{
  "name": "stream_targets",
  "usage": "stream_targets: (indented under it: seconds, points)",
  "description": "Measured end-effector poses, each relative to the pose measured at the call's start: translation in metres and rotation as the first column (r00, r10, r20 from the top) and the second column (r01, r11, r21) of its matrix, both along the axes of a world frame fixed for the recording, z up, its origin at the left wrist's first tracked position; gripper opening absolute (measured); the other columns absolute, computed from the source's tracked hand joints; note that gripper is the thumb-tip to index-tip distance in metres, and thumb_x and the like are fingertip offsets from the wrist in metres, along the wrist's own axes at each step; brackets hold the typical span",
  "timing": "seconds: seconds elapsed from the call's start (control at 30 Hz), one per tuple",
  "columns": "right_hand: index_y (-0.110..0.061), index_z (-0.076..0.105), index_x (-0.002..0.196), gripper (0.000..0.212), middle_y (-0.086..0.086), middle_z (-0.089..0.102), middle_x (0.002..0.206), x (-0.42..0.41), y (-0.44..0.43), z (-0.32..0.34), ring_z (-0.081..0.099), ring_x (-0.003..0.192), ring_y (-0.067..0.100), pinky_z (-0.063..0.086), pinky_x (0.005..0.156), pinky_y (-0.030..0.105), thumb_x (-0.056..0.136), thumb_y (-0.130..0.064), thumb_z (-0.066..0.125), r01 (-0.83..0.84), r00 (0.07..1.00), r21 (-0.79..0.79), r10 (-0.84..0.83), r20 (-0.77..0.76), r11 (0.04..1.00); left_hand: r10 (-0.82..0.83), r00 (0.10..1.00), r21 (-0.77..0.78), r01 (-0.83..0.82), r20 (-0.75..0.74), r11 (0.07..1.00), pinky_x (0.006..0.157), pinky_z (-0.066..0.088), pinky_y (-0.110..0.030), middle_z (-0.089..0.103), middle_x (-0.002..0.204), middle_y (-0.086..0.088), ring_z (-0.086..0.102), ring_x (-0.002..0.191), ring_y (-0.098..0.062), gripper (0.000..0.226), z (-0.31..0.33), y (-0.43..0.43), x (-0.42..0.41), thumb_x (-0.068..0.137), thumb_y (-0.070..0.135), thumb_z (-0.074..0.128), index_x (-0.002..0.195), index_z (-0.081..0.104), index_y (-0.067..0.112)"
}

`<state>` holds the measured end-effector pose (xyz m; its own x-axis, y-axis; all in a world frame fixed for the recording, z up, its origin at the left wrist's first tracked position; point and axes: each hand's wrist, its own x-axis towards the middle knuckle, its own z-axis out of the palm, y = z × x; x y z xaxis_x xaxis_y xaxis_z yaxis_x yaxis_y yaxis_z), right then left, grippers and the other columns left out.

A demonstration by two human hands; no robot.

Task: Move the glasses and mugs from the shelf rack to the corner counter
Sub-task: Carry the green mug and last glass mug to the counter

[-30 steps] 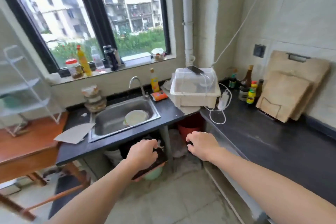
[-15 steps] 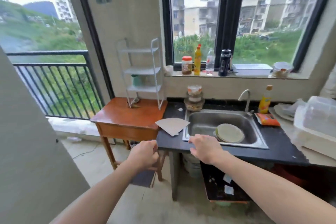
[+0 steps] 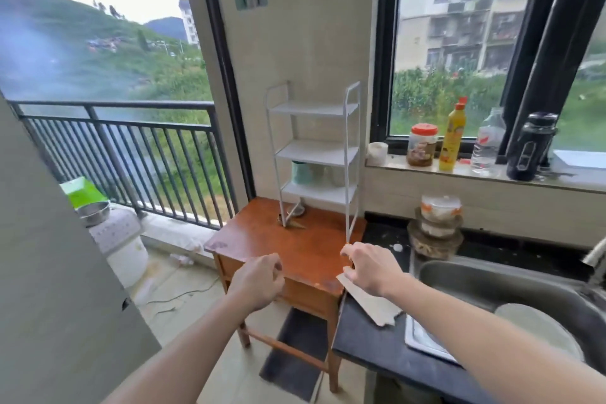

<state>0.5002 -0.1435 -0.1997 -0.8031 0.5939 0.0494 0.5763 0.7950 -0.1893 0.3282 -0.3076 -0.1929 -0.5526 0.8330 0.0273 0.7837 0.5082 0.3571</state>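
A white three-tier shelf rack [image 3: 316, 154] stands on a small wooden table [image 3: 288, 249] against the wall. On its lowest shelf sit a pale green mug [image 3: 301, 172] and clear glasses [image 3: 328, 174] beside it. My left hand [image 3: 259, 282] hovers over the table's front edge, fingers curled, holding nothing. My right hand [image 3: 367, 267] hangs at the table's right corner with fingers loosely bent and apart, empty, above a piece of cardboard [image 3: 370, 302]. Both hands are well short of the rack.
A black counter [image 3: 370, 348] with a steel sink [image 3: 492, 285] and a plate [image 3: 541, 334] lies to the right. Stacked containers [image 3: 437, 226] stand behind the sink. Bottles and a jar [image 3: 421, 144] line the windowsill. A balcony railing [image 3: 131, 147] and a white appliance [image 3: 121, 246] are at left.
My view has swung left from the corner counter and sink toward the shelf rack, which is now closer and central. Both hands stay empty and out in front.
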Motion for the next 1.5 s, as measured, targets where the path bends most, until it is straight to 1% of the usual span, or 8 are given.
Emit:
stream_targets:
  seconds: [0.3,0.47,0.7,0.97,1.1,1.2,1.3,1.5]
  points:
    - [-0.019,0.051,0.136,0.043,0.005,0.063,0.13,-0.112,0.084,-0.019,0.063,0.112,0.028,0.052,0.093,0.04,0.095,-0.034,0.052,0.004,1.0,-0.022,-0.004,0.013,1.0,0.017,0.995,0.003,-0.017,0.095,1.0,0.053,0.034,-0.02,0.062,0.083,0.005,0.054,0.073,-0.01,0.005,-0.011,0.071,-0.105,0.088,0.025,0.054,0.092,0.057,0.025]
    - [-0.019,0.048,0.14,0.046,0.004,0.06,0.134,-0.176,0.127,-0.035,0.062,0.115,0.027,0.051,0.095,0.04,0.096,-0.033,0.052,0.088,0.996,-0.033,-0.087,0.008,0.996,-0.059,0.986,-0.013,0.062,0.153,0.998,0.067,0.053,-0.032,0.064,0.086,0.001,0.057,0.074,-0.014,0.009,-0.024,0.127,-0.179,0.083,0.029,0.052,0.091,0.056,0.03]
    - [-0.014,0.05,0.138,0.047,0.008,0.06,0.133,-0.263,0.189,-0.055,0.06,0.115,0.029,0.048,0.093,0.037,0.094,-0.03,0.051,0.34,0.932,-0.133,-0.353,-0.084,0.931,-0.18,0.98,0.019,0.179,0.087,0.984,0.064,0.048,-0.03,0.065,0.086,0.006,0.059,0.079,-0.016,0.016,-0.028,0.217,-0.276,0.087,0.026,0.055,0.097,0.066,0.021]
    - [-0.008,0.048,0.141,0.05,0.012,0.057,0.139,-0.307,0.264,-0.09,0.056,0.125,0.028,0.045,0.104,0.038,0.095,-0.025,0.056,0.435,0.76,-0.393,-0.564,-0.322,0.81,-0.24,0.914,0.222,0.172,0.328,0.96,0.085,0.049,-0.031,0.065,0.104,-0.004,0.06,0.098,-0.021,0.035,-0.075,0.323,-0.318,0.088,0.017,0.059,0.122,0.059,0.011]
    - [-0.009,0.062,0.118,0.031,0.01,0.067,0.117,-0.329,0.306,-0.103,0.064,0.107,0.027,0.05,0.083,0.032,0.096,-0.029,0.056,0.444,0.61,-0.452,-0.63,-0.48,0.774,-0.234,0.898,0.335,0.105,0.372,0.936,0.095,0.042,-0.034,0.057,0.131,-0.01,0.053,0.119,-0.027,0.044,-0.094,0.371,-0.322,0.093,0.017,0.052,0.136,0.045,0.01]
    - [-0.006,0.066,0.098,0.03,0.007,0.066,0.096,-0.345,0.321,-0.112,0.062,0.091,0.022,0.04,0.062,0.024,0.097,-0.033,0.054,0.356,0.472,-0.576,-0.674,-0.569,0.736,-0.232,0.856,0.419,0.02,0.462,0.908,0.084,0.042,-0.032,0.06,0.125,-0.009,0.056,0.107,-0.026,0.04,-0.107,0.398,-0.324,0.097,0.021,0.046,0.135,0.045,0.01]
    - [-0.002,0.067,0.089,0.032,0.011,0.066,0.085,-0.357,0.322,-0.118,0.063,0.085,0.022,0.045,0.074,0.035,0.098,-0.03,0.054,0.216,0.336,-0.691,-0.717,-0.611,0.69,-0.24,0.764,0.46,-0.083,0.598,0.884,0.082,0.044,-0.034,0.064,0.111,-0.006,0.058,0.097,-0.025,0.034,-0.11,0.413,-0.325,0.095,0.022,0.048,0.129,0.048,0.014]
    - [-0.002,0.069,0.087,0.041,0.004,0.07,0.078,-0.352,0.325,-0.119,0.063,0.077,0.017,0.042,0.073,0.031,0.101,-0.034,0.047,0.174,0.322,-0.727,-0.736,-0.595,0.664,-0.228,0.586,0.422,-0.219,0.778,0.88,0.095,0.049,-0.047,0.061,0.096,-0.005,0.055,0.094,-0.024,0.014,-0.104,0.42,-0.331,0.095,0.017,0.051,0.107,0.053,0.012]
